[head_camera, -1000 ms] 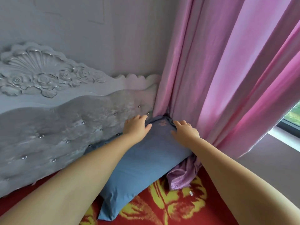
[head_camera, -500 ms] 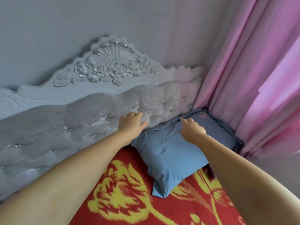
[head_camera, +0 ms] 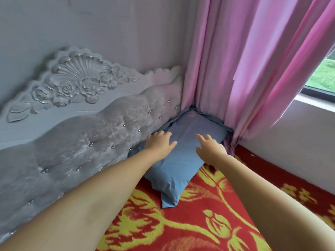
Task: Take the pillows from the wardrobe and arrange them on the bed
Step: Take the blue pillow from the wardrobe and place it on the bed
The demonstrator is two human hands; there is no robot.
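A blue pillow lies flat in the bed's far right corner, one long side against the headboard and its far end tucked under the curtain. My left hand rests palm down on the pillow's left edge, next to the headboard, fingers spread. Over the pillow's right half my right hand is flat with its fingers apart; I cannot tell whether it touches the cloth. Neither hand grips anything. The bed has a red cover with a yellow flower pattern.
A grey tufted headboard with a carved shell top runs along the left. Pink curtains hang at the right, down to the pillow's far end. A window and a pale wall border the bed's right side.
Both hands let go of the pillow's far corner and came back toward me. They now lie open across its middle. The view swung left and back.
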